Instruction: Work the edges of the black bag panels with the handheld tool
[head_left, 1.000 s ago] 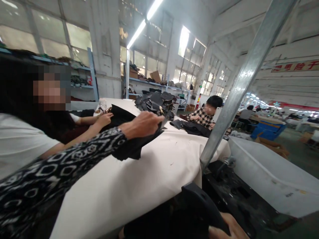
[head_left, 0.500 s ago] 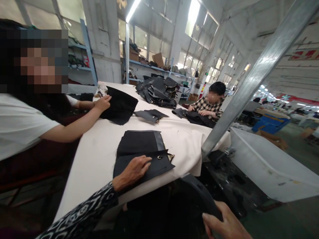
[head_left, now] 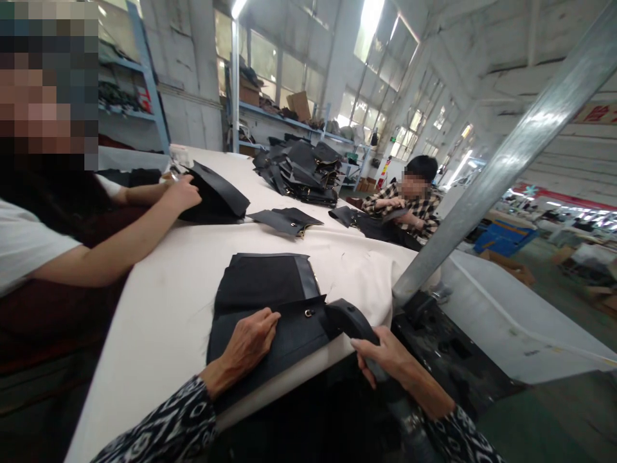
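Before me on the white-covered table lies a black bag piece [head_left: 263,283], its front flap carrying a small gold ring fitting [head_left: 309,313]. My left hand [head_left: 253,341] rests on this flap with its fingers curled in; the fingertips are hidden. My right hand [head_left: 383,350], at the table's near edge, is closed on a wide curved black strap [head_left: 351,316]. The strap's far end, with a round dark spot, reaches the flap's right corner. Below the table edge the lower part of the strap is lost in dark material.
A slanting metal post [head_left: 482,173] rises at the table's right, beside a large white bin [head_left: 520,315]. Farther back are a pile of black pieces [head_left: 303,168] and a single piece [head_left: 286,222]. One co-worker [head_left: 110,218] handles black material at left; another [head_left: 409,199] sits at the far end.
My right hand has brought the strap up and left, against the flap's right corner. My left hand's fingers are more curled. The left co-worker's black material has tilted.
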Tool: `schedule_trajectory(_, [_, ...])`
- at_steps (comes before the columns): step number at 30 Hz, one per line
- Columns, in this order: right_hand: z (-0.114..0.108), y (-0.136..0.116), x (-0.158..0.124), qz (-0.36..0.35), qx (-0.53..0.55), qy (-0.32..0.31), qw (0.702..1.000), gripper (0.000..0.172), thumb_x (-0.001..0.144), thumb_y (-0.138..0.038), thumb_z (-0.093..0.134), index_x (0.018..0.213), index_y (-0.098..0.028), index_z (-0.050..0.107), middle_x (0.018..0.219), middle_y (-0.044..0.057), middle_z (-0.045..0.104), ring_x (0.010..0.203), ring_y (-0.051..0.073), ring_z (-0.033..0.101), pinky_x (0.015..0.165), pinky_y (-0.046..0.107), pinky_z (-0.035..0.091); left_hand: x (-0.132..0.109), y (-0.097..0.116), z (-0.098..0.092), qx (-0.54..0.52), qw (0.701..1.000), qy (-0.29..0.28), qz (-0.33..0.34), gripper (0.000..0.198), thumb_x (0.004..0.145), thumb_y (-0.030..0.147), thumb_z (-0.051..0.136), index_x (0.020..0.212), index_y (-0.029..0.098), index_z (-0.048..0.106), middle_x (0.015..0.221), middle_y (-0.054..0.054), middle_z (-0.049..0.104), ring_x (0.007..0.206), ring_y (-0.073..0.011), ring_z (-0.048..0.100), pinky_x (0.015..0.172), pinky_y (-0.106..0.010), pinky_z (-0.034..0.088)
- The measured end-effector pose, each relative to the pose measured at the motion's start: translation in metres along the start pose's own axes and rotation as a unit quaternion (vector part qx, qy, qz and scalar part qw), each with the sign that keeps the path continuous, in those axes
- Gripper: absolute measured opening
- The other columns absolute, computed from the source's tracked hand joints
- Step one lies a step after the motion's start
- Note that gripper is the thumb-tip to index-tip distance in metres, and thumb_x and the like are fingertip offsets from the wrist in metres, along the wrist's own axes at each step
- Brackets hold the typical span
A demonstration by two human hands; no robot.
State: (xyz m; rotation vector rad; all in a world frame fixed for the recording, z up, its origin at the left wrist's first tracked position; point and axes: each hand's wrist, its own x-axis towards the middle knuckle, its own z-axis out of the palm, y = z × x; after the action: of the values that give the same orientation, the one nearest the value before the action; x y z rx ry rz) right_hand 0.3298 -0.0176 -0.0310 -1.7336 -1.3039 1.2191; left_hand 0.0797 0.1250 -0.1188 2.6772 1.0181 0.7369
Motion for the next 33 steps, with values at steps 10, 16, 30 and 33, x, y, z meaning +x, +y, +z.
schedule_trajectory(10, [-0.009,-0.008,0.059,0.006,0.002,-0.013,1.000,0.042,0.080,-0.051,0.055,0.063,-0.013,0.056,0.043,-0.001,0.054,0.036,0.011,0.050,0.036,0.020,0.040,0.000,-0.008,0.005,0.000,1.000,0.021,0.005,0.026,0.090,0.015,0.035,0.098,0.016,0.060,0.081,-0.005,0.059,0.073,-0.0144,0.058,0.069,-0.025,0.047])
schedule_trajectory(16, [-0.033,-0.024,0.043,-0.005,0.006,0.020,1.000,0.041,0.081,-0.051,0.055,0.064,-0.013,0.055,0.043,-0.001,0.054,0.036,0.010,0.051,0.038,0.020,0.040,-0.001,-0.008,0.003,-0.005,0.999,0.036,0.011,0.026,0.090,0.016,0.035,0.098,0.015,0.059,0.080,-0.004,0.059,0.072,-0.0141,0.059,0.067,-0.025,0.046])
schedule_trajectory(30, [-0.003,-0.014,0.050,0.009,-0.005,-0.039,0.999,0.042,0.079,-0.052,0.054,0.061,-0.014,0.055,0.040,-0.002,0.054,0.032,0.010,0.049,0.033,0.019,0.036,0.001,-0.004,-0.003,0.057,0.993,0.097,-0.024,0.028,0.090,0.019,0.039,0.113,0.016,0.053,0.103,-0.010,0.056,0.090,-0.0180,0.056,0.080,-0.030,0.048])
schedule_trajectory(33, [-0.011,-0.023,0.040,-0.006,-0.006,-0.024,1.000,0.041,0.079,-0.051,0.055,0.062,-0.014,0.054,0.040,-0.002,0.054,0.032,0.010,0.049,0.033,0.018,0.035,0.005,-0.003,-0.006,0.094,0.993,0.067,-0.032,0.040,0.084,0.027,0.053,0.122,0.013,0.048,0.117,-0.014,0.053,0.109,-0.0274,0.048,0.092,-0.043,0.043])
